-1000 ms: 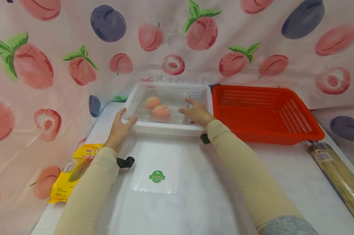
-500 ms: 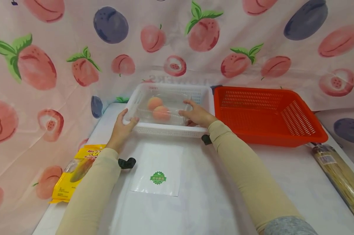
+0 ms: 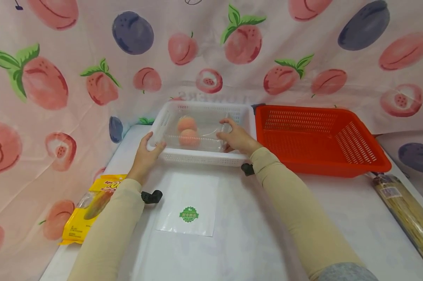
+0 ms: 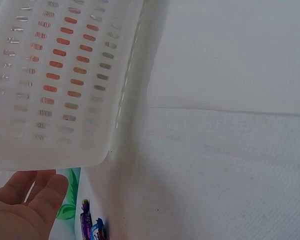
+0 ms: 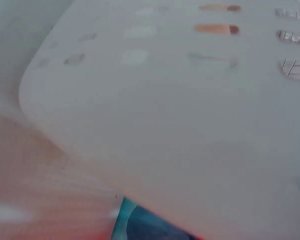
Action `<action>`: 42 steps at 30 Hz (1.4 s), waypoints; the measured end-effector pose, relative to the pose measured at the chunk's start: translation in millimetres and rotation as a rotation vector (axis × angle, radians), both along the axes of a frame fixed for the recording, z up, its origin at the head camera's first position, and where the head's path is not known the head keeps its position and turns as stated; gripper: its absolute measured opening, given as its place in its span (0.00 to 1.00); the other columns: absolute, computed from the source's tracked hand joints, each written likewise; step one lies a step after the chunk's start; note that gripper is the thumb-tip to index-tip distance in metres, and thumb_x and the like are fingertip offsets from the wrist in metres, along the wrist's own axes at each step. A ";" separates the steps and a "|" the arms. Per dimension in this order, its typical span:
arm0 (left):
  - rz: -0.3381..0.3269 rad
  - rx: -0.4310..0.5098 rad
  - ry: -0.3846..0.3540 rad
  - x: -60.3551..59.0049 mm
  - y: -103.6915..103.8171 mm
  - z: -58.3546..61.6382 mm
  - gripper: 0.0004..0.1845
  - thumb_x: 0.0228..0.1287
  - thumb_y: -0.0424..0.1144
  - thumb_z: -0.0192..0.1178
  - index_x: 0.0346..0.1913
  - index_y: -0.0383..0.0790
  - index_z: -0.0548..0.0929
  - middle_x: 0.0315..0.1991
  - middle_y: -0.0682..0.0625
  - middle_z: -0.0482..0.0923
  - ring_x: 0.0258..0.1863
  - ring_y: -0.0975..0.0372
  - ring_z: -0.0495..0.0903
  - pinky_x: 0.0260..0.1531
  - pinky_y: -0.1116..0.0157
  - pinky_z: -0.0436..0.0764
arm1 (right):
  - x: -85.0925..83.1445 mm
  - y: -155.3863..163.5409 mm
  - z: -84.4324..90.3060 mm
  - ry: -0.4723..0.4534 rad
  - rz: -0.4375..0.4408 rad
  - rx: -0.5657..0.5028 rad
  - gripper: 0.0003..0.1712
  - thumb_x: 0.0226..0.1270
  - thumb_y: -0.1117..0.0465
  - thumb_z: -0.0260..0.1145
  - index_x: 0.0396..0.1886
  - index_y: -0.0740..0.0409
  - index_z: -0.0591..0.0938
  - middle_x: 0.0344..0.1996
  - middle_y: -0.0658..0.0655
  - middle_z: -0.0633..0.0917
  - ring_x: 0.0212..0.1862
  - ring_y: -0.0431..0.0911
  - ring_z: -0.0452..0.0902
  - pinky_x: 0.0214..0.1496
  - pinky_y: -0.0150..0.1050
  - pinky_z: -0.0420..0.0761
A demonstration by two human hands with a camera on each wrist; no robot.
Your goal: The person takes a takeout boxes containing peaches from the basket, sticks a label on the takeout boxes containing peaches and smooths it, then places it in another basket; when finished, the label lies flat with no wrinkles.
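A white slotted basket (image 3: pixel 201 157) stands at the back of the table. Inside it sits a clear plastic box (image 3: pixel 204 136) with two peaches (image 3: pixel 188 132) in it. My left hand (image 3: pixel 149 151) grips the basket's near left corner, thumb over the rim; in the left wrist view the left hand (image 4: pixel 25 207) sits under the basket's outer wall (image 4: pixel 55 85). My right hand (image 3: pixel 234 137) reaches into the basket and holds the clear box by its right edge, fingers curled on it. The right wrist view is filled by a blurred white basket wall (image 5: pixel 165 125).
An empty red basket (image 3: pixel 317 136) stands right of the white one, touching it. A clear bag with a green sticker (image 3: pixel 188 205) lies on the table in front. A yellow packet (image 3: pixel 88 210) lies at the left edge, a long roll (image 3: pixel 404 210) at the right edge.
The clear box has turned a little inside the white basket, so the two peaches now line up front to back. My right hand shifted slightly with it. The left hand stayed put.
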State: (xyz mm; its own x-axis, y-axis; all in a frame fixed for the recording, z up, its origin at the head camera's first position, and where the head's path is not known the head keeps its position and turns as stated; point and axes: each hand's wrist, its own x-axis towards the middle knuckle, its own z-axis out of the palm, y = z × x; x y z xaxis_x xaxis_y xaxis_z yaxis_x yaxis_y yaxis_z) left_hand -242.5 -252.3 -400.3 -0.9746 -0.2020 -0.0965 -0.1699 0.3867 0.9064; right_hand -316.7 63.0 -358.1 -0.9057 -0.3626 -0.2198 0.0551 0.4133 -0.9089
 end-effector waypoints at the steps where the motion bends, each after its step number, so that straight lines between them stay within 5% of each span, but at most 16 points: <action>1: -0.002 0.003 -0.001 0.2 0.7 0.1 0.45 0.71 0.57 0.58 0.81 0.55 0.45 0.80 0.44 0.43 0.77 0.46 0.46 0.72 0.41 0.47 | 0.8 1.6 1.1 0.005 -0.004 0.002 0.36 0.74 0.54 0.63 0.76 0.44 0.59 0.48 0.64 0.75 0.32 0.54 0.78 0.41 0.43 0.86; 10: 0.004 0.012 0.011 0.4 2.4 -0.2 0.46 0.70 0.58 0.59 0.81 0.55 0.45 0.80 0.44 0.43 0.76 0.47 0.47 0.72 0.42 0.48 | 2.2 12.2 9.7 0.100 -0.040 -0.029 0.35 0.74 0.56 0.63 0.76 0.45 0.59 0.45 0.64 0.79 0.28 0.52 0.75 0.37 0.43 0.86; 24: -0.023 0.029 0.015 4.1 1.6 -0.5 0.48 0.70 0.60 0.59 0.82 0.55 0.43 0.79 0.42 0.46 0.73 0.46 0.55 0.70 0.45 0.59 | 32.8 42.0 53.2 0.227 -0.104 -0.040 0.34 0.73 0.59 0.64 0.75 0.44 0.62 0.40 0.65 0.74 0.35 0.53 0.75 0.36 0.44 0.87; 35: -0.024 0.036 -0.034 6.0 3.9 3.7 0.47 0.70 0.61 0.57 0.81 0.59 0.40 0.80 0.44 0.43 0.73 0.46 0.54 0.70 0.43 0.58 | 68.0 84.8 77.6 0.333 -0.119 -0.074 0.34 0.72 0.61 0.63 0.74 0.48 0.63 0.41 0.65 0.72 0.36 0.52 0.76 0.37 0.43 0.87; 42: -0.028 0.012 -0.030 5.1 4.6 4.3 0.48 0.69 0.63 0.56 0.81 0.58 0.40 0.80 0.44 0.44 0.73 0.45 0.55 0.70 0.43 0.59 | 98.9 118.6 86.9 0.383 -0.131 0.000 0.33 0.73 0.59 0.63 0.74 0.47 0.61 0.46 0.65 0.72 0.38 0.56 0.77 0.37 0.42 0.86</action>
